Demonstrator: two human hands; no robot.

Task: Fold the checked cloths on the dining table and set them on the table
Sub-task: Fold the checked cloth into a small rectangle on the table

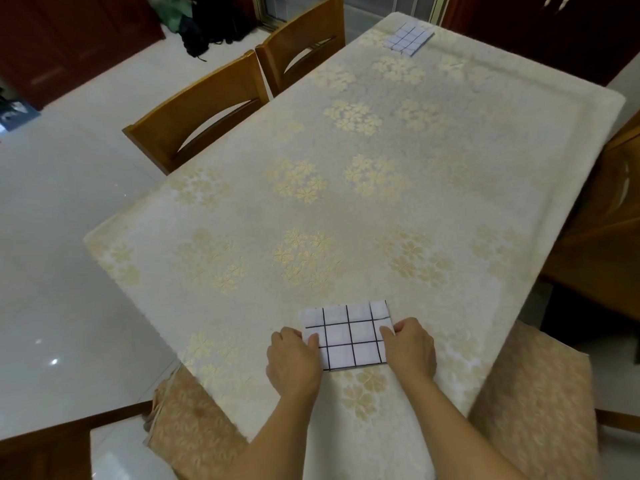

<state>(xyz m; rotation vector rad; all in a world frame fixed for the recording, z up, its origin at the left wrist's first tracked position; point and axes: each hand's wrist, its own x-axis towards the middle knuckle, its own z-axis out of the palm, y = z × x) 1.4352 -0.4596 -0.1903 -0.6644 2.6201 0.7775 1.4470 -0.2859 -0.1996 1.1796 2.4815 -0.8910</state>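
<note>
A white checked cloth with black grid lines lies folded into a small rectangle near the front edge of the dining table. My left hand pinches its left edge between thumb and fingers. My right hand pinches its right edge the same way. A second folded checked cloth lies flat at the table's far end, untouched.
The table wears a cream tablecloth with gold flower clusters. Two wooden chairs stand along its left side. Padded chair seats flank me at the front left and front right. Dark wooden furniture lines the right side.
</note>
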